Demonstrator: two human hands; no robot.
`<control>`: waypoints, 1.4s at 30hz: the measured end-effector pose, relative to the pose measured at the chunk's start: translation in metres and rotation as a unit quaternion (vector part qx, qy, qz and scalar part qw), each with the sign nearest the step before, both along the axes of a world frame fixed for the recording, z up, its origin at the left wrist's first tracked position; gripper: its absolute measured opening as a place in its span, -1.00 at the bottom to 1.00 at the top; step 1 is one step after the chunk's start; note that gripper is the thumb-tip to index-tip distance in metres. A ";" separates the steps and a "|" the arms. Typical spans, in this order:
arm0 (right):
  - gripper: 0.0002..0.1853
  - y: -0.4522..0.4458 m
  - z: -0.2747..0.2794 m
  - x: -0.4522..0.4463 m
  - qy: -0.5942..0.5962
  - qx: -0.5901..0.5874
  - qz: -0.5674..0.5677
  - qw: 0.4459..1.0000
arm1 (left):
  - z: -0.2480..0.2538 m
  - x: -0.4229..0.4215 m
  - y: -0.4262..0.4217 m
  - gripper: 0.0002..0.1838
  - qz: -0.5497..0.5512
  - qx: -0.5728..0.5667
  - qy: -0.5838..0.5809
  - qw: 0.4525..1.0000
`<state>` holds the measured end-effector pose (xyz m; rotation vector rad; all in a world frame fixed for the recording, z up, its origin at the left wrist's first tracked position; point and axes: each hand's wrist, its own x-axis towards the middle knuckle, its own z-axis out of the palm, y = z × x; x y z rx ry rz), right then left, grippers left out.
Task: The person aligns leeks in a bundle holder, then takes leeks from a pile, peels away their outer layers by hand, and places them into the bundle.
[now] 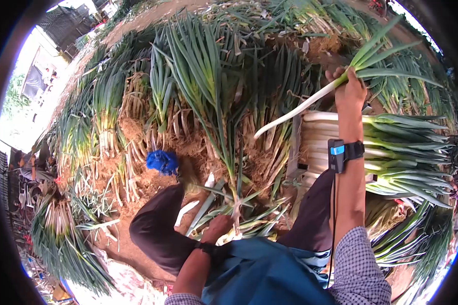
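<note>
My right hand [350, 89] is raised at the upper right, its fingers wrapped round a large green onion [305, 104]. The clean white shank of that onion points down to the left, and its green leaves fan out to the right. Low in the middle, my left hand [219, 227] is closed beside the brown base of a tall, unpeeled green onion [229, 165]; whether it grips that base I cannot tell. Under my right forearm, peeled green onions [320, 134] lie side by side in a crate [292, 152].
Unpeeled green onions [107, 96] with dry roots stand in bundles ahead of me. A blue bundle [162, 161] lies on the soil near my knee. Another bunch of green onions [61, 223] is at the left. Cut leaves and white peelings [187, 211] litter the ground between my legs.
</note>
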<state>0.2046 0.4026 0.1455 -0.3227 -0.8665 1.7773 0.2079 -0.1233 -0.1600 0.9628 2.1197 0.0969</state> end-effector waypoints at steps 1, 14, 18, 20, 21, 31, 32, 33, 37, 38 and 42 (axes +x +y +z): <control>-0.88 -0.005 0.005 0.001 0.008 -0.019 0.015 1.000 | 0.006 -0.003 0.009 -0.69 0.017 0.049 0.074 0.996; -0.67 -0.047 0.009 0.037 0.020 0.041 0.337 0.940 | -0.019 -0.119 0.074 -0.72 0.258 0.175 0.048 0.949; -0.72 -0.061 0.003 0.041 -0.041 0.055 0.320 0.945 | -0.089 -0.103 0.093 -0.56 0.298 0.116 0.000 0.948; -0.79 -0.072 0.000 0.038 -0.122 0.050 0.305 0.943 | -0.123 -0.090 0.084 -0.49 0.341 0.144 -0.022 0.929; -0.77 -0.079 0.001 0.035 -0.149 0.032 0.317 0.936 | -0.109 -0.086 0.087 -0.49 0.352 0.119 -0.038 0.928; -0.66 -0.112 -0.008 -0.001 -0.271 0.037 0.286 0.918 | 0.032 -0.117 0.129 -0.58 0.384 0.318 -0.433 0.751; -0.66 -0.114 -0.012 -0.004 -0.267 0.043 0.294 0.917 | 0.057 -0.119 0.133 -0.59 0.392 0.337 -0.443 0.733; -0.69 -0.119 -0.014 -0.007 -0.261 0.015 0.310 0.914 | 0.083 -0.117 0.136 -0.59 0.398 0.357 -0.453 0.713; -0.72 -0.153 -0.020 -0.019 -0.320 0.009 0.316 0.893 | 0.126 -0.121 0.139 -0.56 0.368 0.441 -0.475 0.666; -0.71 -0.163 -0.025 -0.021 -0.343 0.026 0.306 0.888 | 0.144 -0.118 0.139 -0.54 0.351 0.451 -0.499 0.652; -0.67 -0.184 -0.074 -0.032 -0.316 0.211 0.281 0.881 | 0.195 -0.099 0.149 -0.49 0.307 0.492 -0.466 0.668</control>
